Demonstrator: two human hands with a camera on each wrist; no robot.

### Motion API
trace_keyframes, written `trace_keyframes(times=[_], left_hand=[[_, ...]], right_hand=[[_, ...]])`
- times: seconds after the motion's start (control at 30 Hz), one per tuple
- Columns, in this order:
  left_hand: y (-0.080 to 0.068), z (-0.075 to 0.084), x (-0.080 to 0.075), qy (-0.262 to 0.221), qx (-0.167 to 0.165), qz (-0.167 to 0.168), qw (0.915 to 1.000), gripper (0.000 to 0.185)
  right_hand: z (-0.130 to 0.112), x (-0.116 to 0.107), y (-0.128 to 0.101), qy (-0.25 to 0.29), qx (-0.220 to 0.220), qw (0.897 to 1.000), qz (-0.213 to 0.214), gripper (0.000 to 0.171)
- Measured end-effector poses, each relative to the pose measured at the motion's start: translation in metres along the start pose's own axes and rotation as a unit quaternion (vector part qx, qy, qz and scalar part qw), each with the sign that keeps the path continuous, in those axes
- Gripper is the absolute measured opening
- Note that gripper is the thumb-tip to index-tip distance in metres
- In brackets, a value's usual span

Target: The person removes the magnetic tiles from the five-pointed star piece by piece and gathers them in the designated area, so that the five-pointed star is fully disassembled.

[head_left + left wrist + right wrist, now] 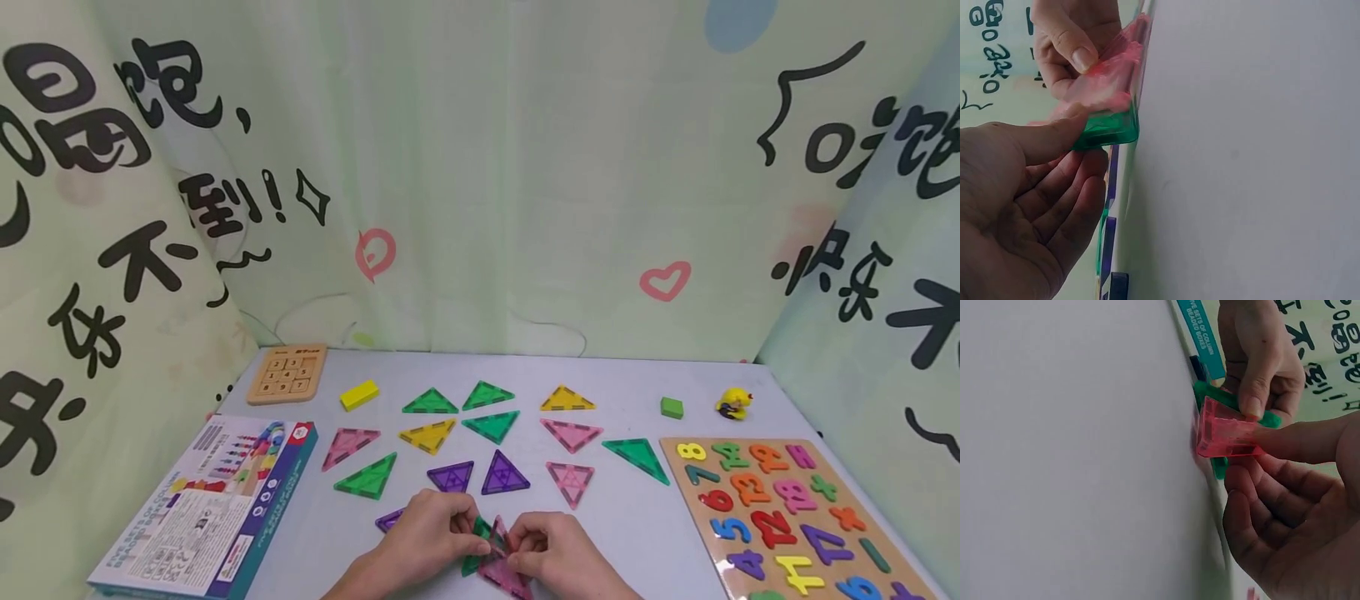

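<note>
At the near edge of the table (645, 517) we see our left hand (431, 533) and right hand (551, 550) close together, fingers curled and pinching 2 triangle tiles: the left hand grips a green tile (1107, 128), the right hand a pink tile (1225, 431). The 2 tiles touch edge to edge, raised off the tabletop between the thumbs. A purple tile (388, 520) peeks out just beside the left hand. Beyond the hands lie 12 more flat triangles: 5 green, 3 pink, 2 yellow, 2 purple. A boxed toy set (210, 504) sits to the left, a number puzzle board (787, 517) to the right. Farther back we count 1 wooden sliding puzzle (288, 373), 1 yellow block (359, 394), 1 green block (672, 407) and 1 small yellow figure (733, 403).
</note>
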State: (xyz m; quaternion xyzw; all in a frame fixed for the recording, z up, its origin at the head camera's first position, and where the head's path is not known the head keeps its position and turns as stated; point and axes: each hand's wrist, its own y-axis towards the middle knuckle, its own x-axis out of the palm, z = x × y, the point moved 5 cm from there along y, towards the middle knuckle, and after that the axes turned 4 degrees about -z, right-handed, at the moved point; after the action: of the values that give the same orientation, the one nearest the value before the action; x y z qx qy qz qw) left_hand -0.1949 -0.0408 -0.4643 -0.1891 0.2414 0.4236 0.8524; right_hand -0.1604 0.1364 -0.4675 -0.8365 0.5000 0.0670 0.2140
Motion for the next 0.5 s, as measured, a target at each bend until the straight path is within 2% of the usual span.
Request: trace_keyframes(times=[0.1, 0.2, 0.37, 0.5], left_hand=[[0.0, 0.0, 0.0, 0.001, -0.006, -0.005, 1.0, 0.017], [0.0, 0.0, 0.0, 0.003, -0.009, -0.007, 0.9999, 0.017], [0.002, 0.0, 0.0, 0.003, -0.008, -0.008, 0.9999, 0.017], [0.001, -0.002, 0.002, 0.0, -0.02, -0.013, 0.9997, 0.016]], right_hand=[[-0.002, -0.02, -0.003, -0.029, 0.012, 0.999, 0.037, 0.009], [-0.004, -0.05, -0.008, -0.059, 0.044, 0.992, 0.1, 0.011], [0.003, -0.103, -0.017, -0.104, 0.105, 0.969, 0.2, 0.017], [0.018, -0.135, -0.023, -0.153, 0.119, 0.954, 0.231, 0.019]])
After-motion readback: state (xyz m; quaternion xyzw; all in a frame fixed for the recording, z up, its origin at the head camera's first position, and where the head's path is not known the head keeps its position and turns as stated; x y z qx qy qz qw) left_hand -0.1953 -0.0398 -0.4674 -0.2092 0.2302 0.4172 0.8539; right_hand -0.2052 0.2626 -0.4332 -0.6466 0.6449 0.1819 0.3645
